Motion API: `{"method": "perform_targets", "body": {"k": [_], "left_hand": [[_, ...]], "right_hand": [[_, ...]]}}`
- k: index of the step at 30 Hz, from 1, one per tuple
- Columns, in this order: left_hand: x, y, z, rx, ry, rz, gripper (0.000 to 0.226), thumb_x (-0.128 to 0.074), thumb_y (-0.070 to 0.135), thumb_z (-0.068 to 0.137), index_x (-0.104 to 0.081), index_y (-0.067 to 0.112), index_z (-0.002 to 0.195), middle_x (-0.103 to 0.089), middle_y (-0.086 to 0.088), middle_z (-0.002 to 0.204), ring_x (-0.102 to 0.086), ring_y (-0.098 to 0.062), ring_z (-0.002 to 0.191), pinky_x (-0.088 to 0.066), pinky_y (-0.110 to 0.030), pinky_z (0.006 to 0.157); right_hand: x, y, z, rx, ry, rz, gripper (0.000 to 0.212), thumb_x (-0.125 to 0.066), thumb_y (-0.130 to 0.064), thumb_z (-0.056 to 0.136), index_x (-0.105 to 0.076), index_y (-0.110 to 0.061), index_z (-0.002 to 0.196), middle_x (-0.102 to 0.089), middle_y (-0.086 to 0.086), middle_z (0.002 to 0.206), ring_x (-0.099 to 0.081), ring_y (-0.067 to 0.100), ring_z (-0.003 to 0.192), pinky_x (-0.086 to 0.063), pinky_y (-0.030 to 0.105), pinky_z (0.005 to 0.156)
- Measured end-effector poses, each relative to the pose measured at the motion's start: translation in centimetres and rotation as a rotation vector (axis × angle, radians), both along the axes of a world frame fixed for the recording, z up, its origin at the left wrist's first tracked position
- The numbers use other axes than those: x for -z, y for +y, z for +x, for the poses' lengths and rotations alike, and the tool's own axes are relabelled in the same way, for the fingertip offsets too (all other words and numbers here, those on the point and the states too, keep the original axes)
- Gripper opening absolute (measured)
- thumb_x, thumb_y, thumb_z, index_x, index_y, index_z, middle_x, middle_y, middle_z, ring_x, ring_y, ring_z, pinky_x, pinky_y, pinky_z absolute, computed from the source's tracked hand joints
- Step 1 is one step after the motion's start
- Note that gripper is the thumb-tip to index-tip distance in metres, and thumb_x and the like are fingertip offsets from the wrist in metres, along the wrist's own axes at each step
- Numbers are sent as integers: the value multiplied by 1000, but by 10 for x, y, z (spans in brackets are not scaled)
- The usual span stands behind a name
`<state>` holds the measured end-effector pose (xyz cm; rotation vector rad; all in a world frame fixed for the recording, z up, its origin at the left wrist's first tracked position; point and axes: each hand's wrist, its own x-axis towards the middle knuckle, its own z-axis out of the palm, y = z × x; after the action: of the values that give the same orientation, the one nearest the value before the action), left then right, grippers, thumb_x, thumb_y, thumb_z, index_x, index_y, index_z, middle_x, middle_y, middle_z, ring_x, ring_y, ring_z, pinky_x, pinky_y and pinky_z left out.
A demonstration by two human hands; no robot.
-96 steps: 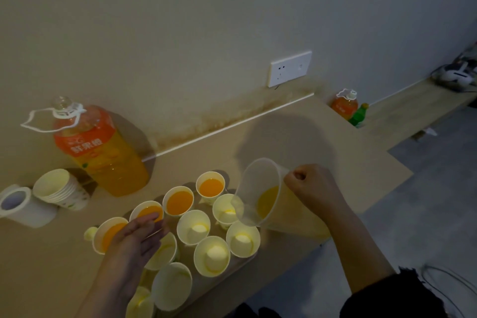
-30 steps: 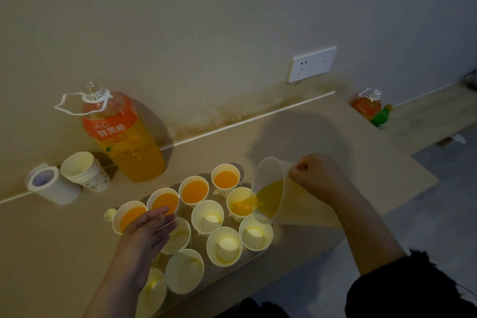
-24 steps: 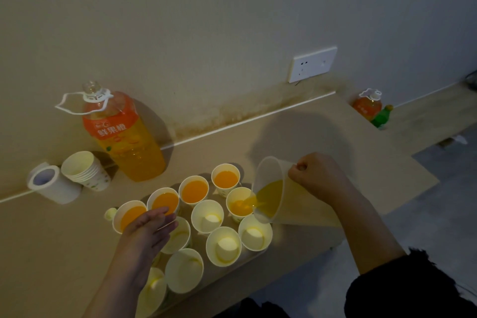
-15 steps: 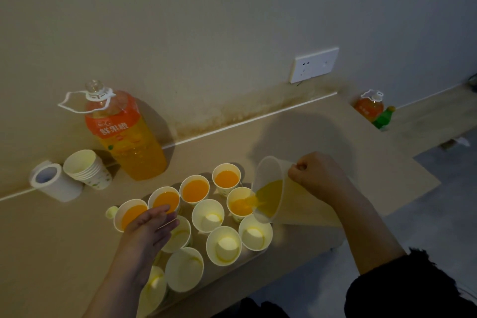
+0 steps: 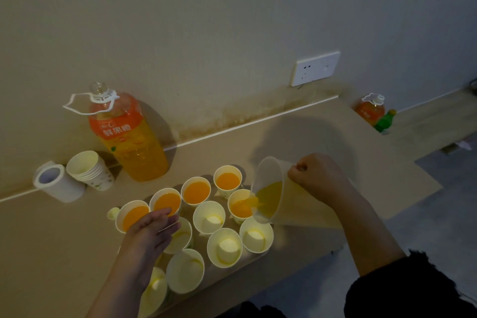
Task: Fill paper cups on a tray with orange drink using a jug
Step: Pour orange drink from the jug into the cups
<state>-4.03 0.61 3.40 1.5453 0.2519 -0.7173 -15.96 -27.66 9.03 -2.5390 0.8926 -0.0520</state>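
orange drink (image 5: 254, 201) runs in a short stream from the lip of a translucent plastic jug (image 5: 291, 204) into a paper cup (image 5: 240, 205) at the right end of the middle row, which is partly full. the person's right grip (image 5: 317, 173), a bare hand, is clenched round the jug's handle and tips the jug leftward, mouth low over that cup; drink pools in its lower side. a black sleeve (image 5: 413, 286) covers the arm behind it.

four filled cups (image 5: 196, 192) stand in the back row. the empty cups (image 5: 224, 246) fill the nearer rows, close together. the tray (image 5: 254, 257) beneath them is hard to make out in the dim light and seems to show only as a pale edge by the front cups.

the left grip (image 5: 152, 232) is released, fingers straight and together, palm down over the cups at the left side of the group, its fingertips at the rim of the second filled cup from the left.

behind, on the pale wooden worktop (image 5: 258, 142), a large bottle (image 5: 129, 137) of orange drink stands uncapped against the wall. beside it lie a stack of spare cups (image 5: 90, 170) on its side and a roll of tape (image 5: 58, 183). a small cap (image 5: 113, 213) sits just left of the cups. a wall socket (image 5: 315, 68) is above, and past the worktop's far end stand a small orange bottle (image 5: 370, 111) and a green bottle (image 5: 384, 121).
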Motion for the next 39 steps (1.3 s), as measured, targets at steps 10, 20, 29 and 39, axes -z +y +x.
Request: {"method": "perform_targets", "body": {"k": [10, 20, 29, 39], "left_hand": [[0, 1, 5, -2, 15, 17, 17, -48, 8, 96, -62, 12, 104, -69, -12, 102, -64, -25, 98, -42, -40, 95], [2, -1, 11, 10, -2, 14, 20, -48, 8, 96, -61, 9, 111, -68, -13, 102, -64, -25, 96, -42, -38, 91], [1, 0, 16, 19, -21, 2, 18, -48, 7, 95, -62, 10, 106, -69, -12, 99, -65, -24, 94, -45, -35, 82], [2, -1, 18, 23, -18, 7, 19, -49, 8, 95, -62, 9, 109, -69, -12, 101, -65, -25, 96, -43, -37, 88]], "right_hand": [[0, 2, 6, 9, 9, 2, 47, -57, -21, 86, -33, -16, 46, -31, 2, 47, -30, 12, 45, -21, 26, 46], [1, 4, 11, 24, 4, 5, 47, -57, -20, 85, -33, -15, 45, -32, 1, 48, -32, 12, 46, -23, 26, 47], [5, 4, 16, 24, -11, 8, 46, -58, -21, 85, -35, -14, 45, -33, 2, 47, -34, 12, 45, -24, 28, 47], [8, 3, 12, 12, -37, 7, 48, -58, -20, 85, -33, -14, 44, -31, 1, 45, -31, 12, 44, -22, 28, 46]]}}
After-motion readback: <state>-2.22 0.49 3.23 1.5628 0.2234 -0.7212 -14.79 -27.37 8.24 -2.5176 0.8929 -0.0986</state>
